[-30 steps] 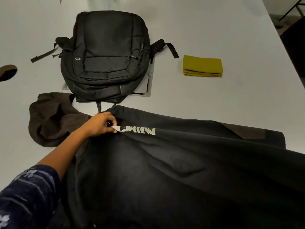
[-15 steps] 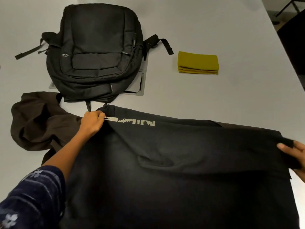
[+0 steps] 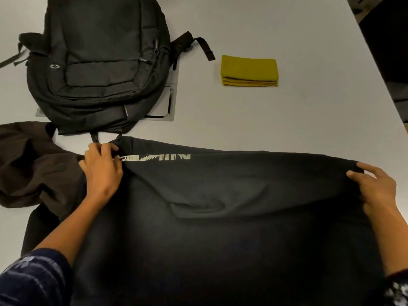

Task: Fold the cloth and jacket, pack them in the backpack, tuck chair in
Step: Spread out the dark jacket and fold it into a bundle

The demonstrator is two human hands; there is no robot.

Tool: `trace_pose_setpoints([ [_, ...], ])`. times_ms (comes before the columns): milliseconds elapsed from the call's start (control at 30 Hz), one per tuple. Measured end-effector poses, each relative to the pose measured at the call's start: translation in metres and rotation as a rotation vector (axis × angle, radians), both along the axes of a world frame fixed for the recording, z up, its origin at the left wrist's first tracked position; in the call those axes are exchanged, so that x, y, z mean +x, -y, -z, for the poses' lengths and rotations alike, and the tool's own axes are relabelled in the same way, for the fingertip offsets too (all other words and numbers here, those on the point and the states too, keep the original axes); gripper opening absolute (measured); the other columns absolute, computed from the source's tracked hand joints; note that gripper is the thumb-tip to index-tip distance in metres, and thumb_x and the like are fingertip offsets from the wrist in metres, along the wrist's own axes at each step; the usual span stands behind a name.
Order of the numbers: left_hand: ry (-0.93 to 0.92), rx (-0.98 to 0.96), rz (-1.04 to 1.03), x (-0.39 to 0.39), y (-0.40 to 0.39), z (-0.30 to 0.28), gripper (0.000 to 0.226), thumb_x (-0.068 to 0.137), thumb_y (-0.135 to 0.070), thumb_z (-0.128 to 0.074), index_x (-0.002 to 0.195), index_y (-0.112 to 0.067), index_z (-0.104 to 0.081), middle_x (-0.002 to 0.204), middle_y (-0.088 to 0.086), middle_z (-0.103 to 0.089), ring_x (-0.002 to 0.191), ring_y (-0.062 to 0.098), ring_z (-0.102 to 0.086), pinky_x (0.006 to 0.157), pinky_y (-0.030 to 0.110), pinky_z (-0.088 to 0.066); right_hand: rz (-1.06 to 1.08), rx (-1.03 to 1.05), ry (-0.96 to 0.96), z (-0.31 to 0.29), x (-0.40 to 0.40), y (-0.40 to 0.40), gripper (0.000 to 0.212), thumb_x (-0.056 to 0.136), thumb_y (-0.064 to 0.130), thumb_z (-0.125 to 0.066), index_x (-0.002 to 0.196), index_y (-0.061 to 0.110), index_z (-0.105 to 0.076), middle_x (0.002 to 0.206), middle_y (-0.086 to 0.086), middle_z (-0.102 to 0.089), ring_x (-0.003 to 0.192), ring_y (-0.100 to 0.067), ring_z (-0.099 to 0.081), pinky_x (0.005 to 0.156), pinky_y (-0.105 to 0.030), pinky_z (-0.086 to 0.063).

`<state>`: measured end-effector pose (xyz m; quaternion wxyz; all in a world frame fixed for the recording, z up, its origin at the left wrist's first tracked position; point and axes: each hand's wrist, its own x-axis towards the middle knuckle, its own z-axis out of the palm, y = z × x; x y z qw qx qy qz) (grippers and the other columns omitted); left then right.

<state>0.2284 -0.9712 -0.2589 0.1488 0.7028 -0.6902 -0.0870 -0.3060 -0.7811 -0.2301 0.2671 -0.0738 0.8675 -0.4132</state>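
Far left on the pale desk [image 3: 287,120]: padded black backpack [image 3: 97,62], lying flat. Near: soft dark jacket [image 3: 220,217] spread wide, left hand [image 3: 102,171] pinching its printed fold, right hand [image 3: 375,186] gripping its right edge. Far right: neatly folded mustard cloth [image 3: 249,70].

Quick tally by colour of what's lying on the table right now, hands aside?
Black: 2, the backpack and the jacket, held by the left hand and right hand
Yellow: 1, the folded cloth
Grey: 1, a flat panel under the backpack
Total: 4
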Motion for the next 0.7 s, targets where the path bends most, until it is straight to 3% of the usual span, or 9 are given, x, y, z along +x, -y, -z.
trace_pose_setpoints([
  [67, -0.071, -0.107, 0.057, -0.012, -0.023, -0.009, 0.016, 0.086, -0.010, -0.059, 0.102, -0.010, -0.055, 0.103, 0.016, -0.047, 0.098, 0.038, -0.046, 0.086, 0.049, -0.035, -0.004, 0.052, -0.055, 0.000, 0.009, -0.003, 0.043, 0.085, 0.025, -0.069, 0.125, 0.025, -0.054, 0.132, -0.010, -0.054, 0.118, -0.029, -0.052, 0.096, -0.041, -0.046],
  [167, -0.307, -0.024, 0.130, -0.045, -0.079, -0.015, 0.009, 0.086, -0.016, -0.066, 0.088, -0.014, -0.057, 0.087, 0.000, -0.050, 0.075, 0.022, -0.051, 0.071, 0.036, -0.043, -0.085, 0.101, -0.448, -0.008, 0.040, -0.013, 0.043, 0.086, 0.033, -0.065, 0.124, 0.020, -0.050, 0.123, -0.014, -0.056, 0.113, -0.031, -0.052, 0.093, -0.042, -0.043],
  [233, -0.515, 0.118, -0.021, -0.062, -0.107, -0.014, 0.014, 0.084, -0.026, -0.068, 0.084, -0.016, -0.058, 0.078, -0.002, -0.058, 0.067, 0.017, -0.056, 0.065, 0.031, -0.047, -0.173, 0.077, -0.628, -0.011, 0.079, -0.020, 0.028, 0.086, 0.033, -0.063, 0.109, 0.019, -0.056, 0.113, -0.013, -0.058, 0.107, -0.031, -0.052, 0.092, -0.045, -0.044],
  [267, -0.595, 0.167, -0.122, -0.068, -0.113, -0.012, 0.016, 0.084, -0.030, -0.069, 0.084, -0.017, -0.058, 0.074, -0.002, -0.061, 0.066, 0.016, -0.059, 0.065, 0.030, -0.049, -0.220, 0.038, -0.596, -0.013, 0.106, -0.020, 0.018, 0.086, 0.031, -0.064, 0.099, 0.020, -0.059, 0.104, -0.012, -0.061, 0.098, -0.028, -0.056, 0.087, -0.042, -0.048],
  [333, -0.667, 0.178, -0.240, -0.072, -0.112, -0.011, 0.015, 0.085, -0.030, -0.067, 0.089, -0.018, -0.058, 0.075, -0.003, -0.063, 0.066, 0.015, -0.060, 0.067, 0.034, -0.052, -0.294, -0.062, -0.230, -0.009, 0.169, -0.020, 0.007, 0.088, 0.018, -0.065, 0.082, 0.017, -0.062, 0.081, -0.010, -0.066, 0.069, -0.015, -0.063, 0.062, -0.023, -0.050],
  [400, -0.631, 0.088, -0.174, -0.071, -0.101, -0.014, 0.006, 0.090, -0.014, -0.059, 0.095, -0.017, -0.057, 0.084, -0.003, -0.063, 0.068, 0.017, -0.058, 0.070, 0.036, -0.051, -0.343, -0.103, 0.275, -0.001, 0.239, -0.020, 0.013, 0.088, 0.004, -0.061, 0.076, 0.008, -0.064, 0.067, -0.010, -0.064, 0.042, -0.007, -0.058, 0.036, -0.014, -0.037],
  [500, -0.435, 0.000, 0.160, -0.065, -0.084, -0.023, 0.029, 0.082, 0.009, -0.047, 0.094, -0.016, -0.057, 0.094, -0.005, -0.058, 0.073, 0.011, -0.054, 0.070, 0.025, -0.044, -0.320, -0.108, 0.761, 0.012, 0.331, -0.020, 0.008, 0.086, 0.003, -0.063, 0.093, 0.001, -0.062, 0.062, -0.009, -0.064, 0.035, -0.011, -0.056, 0.029, -0.014, -0.030],
  [567, -0.280, 0.031, 0.385, -0.058, -0.075, -0.025, 0.032, 0.076, 0.010, -0.050, 0.093, -0.016, -0.058, 0.100, -0.006, -0.056, 0.072, 0.012, -0.054, 0.067, 0.028, -0.045, -0.199, -0.172, 0.864, 0.018, 0.367, -0.013, 0.019, 0.084, 0.006, -0.067, 0.099, 0.006, -0.056, 0.061, -0.008, -0.064, 0.035, -0.014, -0.057, 0.029, -0.014, -0.030],
  [700, -0.100, 0.169, 0.608, -0.051, -0.072, -0.020, 0.033, 0.077, -0.002, -0.057, 0.106, -0.018, -0.061, 0.113, -0.002, -0.055, 0.083, 0.021, -0.059, 0.071, 0.038, -0.052, -0.044, -0.260, 0.807, 0.022, 0.390, 0.003, 0.020, 0.084, 0.007, -0.068, 0.095, 0.005, -0.051, 0.058, -0.005, -0.065, 0.035, -0.015, -0.054, 0.031, -0.016, -0.028],
])
